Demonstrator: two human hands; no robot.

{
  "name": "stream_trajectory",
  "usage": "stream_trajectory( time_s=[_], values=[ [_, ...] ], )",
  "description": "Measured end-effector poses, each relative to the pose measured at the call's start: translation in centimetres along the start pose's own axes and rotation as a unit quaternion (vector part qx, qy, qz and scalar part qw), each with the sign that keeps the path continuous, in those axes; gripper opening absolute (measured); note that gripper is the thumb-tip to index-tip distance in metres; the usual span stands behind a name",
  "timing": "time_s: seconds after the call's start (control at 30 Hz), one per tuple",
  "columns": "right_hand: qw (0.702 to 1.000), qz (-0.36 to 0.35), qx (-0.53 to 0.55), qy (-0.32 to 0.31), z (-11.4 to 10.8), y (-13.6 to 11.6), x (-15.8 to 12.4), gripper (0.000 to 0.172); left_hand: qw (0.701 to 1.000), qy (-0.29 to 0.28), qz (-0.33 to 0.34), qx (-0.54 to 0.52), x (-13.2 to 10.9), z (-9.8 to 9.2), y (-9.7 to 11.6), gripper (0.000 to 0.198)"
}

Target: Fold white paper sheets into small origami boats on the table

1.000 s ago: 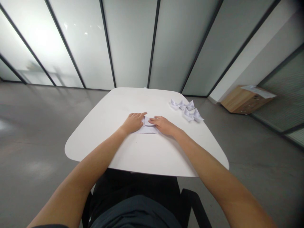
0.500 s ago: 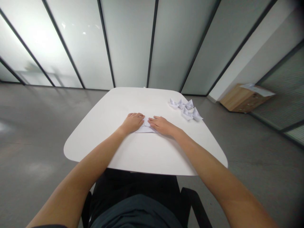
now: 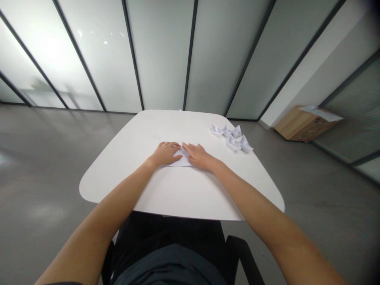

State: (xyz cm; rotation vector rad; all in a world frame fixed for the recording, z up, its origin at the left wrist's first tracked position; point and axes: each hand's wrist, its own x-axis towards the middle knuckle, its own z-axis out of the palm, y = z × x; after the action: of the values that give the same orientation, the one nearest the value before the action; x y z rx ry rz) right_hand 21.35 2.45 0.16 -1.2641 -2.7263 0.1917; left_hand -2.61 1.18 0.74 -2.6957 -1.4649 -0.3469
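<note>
A folded sheet of white paper [image 3: 181, 161] lies on the white table in front of me, partly covered by both hands. My left hand [image 3: 166, 152] rests over its left side, fingers stretched out and thumb reaching toward the middle. On the right side, my right hand [image 3: 198, 155] lies with its fingers extended and pressed on the paper, the tips near its top point. Several folded paper boats [image 3: 233, 136] stand grouped at the table's back right.
The white table [image 3: 178, 194] has rounded corners. Beyond it is a frosted glass wall [image 3: 162, 55] with dark frames. A wooden cabinet [image 3: 304, 126] stands on the floor at the right. A black chair armrest [image 3: 245, 253] is beside my lap.
My right hand has shifted slightly left and up, its fingertips now near the paper's top. The left thumb has spread toward the middle. The paper's front strip looks flatter.
</note>
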Motion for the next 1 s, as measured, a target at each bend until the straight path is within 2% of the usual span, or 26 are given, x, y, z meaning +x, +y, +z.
stream_trajectory(
  time_s=[0.23,0.4,0.63,0.87,1.0],
  values=[
    [0.999,0.003,-0.022,-0.036,-1.2,0.2,-0.1,0.065,1.000,-0.014,-0.009,-0.004,-0.2,0.2,-0.1,0.058],
    [0.998,0.014,-0.019,-0.055,-3.4,0.9,-2.0,0.055,1.000,-0.016,-0.010,-0.007,-0.3,0.3,0.0,0.058],
    [0.992,0.067,-0.016,-0.110,-6.9,-0.1,-4.2,0.048,1.000,-0.012,-0.013,-0.013,-0.4,0.3,0.0,0.057],
    [0.988,0.091,0.035,-0.120,-7.0,0.9,-4.6,0.043,1.000,-0.011,-0.019,-0.017,-0.4,0.3,0.0,0.057],
    [0.996,0.062,-0.003,-0.071,-6.4,0.9,-4.4,0.034,1.000,-0.007,-0.019,-0.022,-0.5,0.2,0.1,0.056]
  ],
)
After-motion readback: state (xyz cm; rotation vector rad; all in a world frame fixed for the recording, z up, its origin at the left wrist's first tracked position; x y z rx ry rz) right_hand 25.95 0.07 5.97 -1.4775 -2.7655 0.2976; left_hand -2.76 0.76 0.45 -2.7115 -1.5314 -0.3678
